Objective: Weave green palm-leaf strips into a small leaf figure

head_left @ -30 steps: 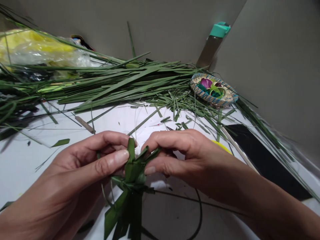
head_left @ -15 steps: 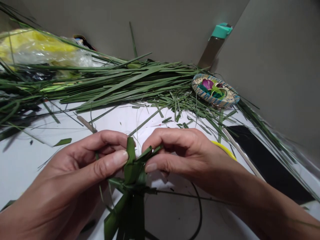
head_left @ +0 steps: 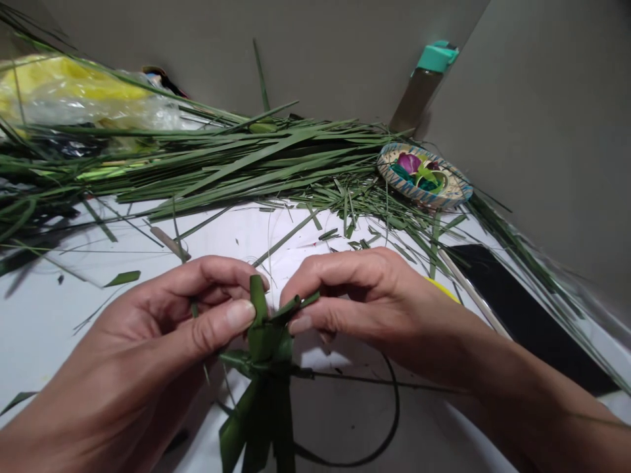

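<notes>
A green figure of folded palm leaf strips point(head_left: 266, 355) is held upright between my two hands, low in the middle of the head view. The thumb and fingers of my left hand point(head_left: 197, 315) pinch its upper left strip. On the other side my right hand point(head_left: 345, 295) pinches the short rolled strip ends at its upper right. Wide leaf tails hang below the knot, and a thin strand point(head_left: 384, 381) runs off to the right. A dark thin strip point(head_left: 394, 420) curves beside it. The fingertips behind the leaf are partly hidden.
Long green leaf strips point(head_left: 236, 161) lie across the back, with a plastic bag point(head_left: 98, 98) at left. A woven basket point(head_left: 428, 190), a bottle point(head_left: 419, 92) and a black phone point(head_left: 527, 315) are at right. A yellow object point(head_left: 444, 289) shows behind my right hand.
The leaf figure has shifted slightly right, its tails swinging right. My right hand has come up a little and covers more of the yellow object. Both pinches stay.
</notes>
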{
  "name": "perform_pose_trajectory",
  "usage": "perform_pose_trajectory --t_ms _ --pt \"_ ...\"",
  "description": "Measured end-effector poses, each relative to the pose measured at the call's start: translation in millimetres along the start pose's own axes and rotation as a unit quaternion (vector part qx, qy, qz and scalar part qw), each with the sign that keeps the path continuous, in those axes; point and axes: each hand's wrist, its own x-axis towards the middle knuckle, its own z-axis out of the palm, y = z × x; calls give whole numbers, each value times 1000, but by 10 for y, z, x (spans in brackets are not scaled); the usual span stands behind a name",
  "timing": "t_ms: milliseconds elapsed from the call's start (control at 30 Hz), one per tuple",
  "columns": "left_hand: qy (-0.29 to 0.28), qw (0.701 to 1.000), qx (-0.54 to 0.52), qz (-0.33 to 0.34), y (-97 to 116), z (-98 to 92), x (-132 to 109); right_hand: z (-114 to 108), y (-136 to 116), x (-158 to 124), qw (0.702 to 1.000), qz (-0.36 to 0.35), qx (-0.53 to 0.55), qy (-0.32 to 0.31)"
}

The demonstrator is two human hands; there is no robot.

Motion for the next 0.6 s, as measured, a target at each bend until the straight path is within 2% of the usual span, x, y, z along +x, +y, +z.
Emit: perform_pose_trajectory --t_ms 167,300,467,600 --pt "-24 1000 -8 18 33 70 14 38 7 -6 998 41 39 -2" --pt "-18 1000 3 20 27 95 -4 81 2 -43 996 87 27 19" --pt "1 1000 2 10 53 84 4 57 2 -30 998 58 1 13" --pt "-5 1000 -6 1 56 27 10 34 -31 -24 999 42 13 8"
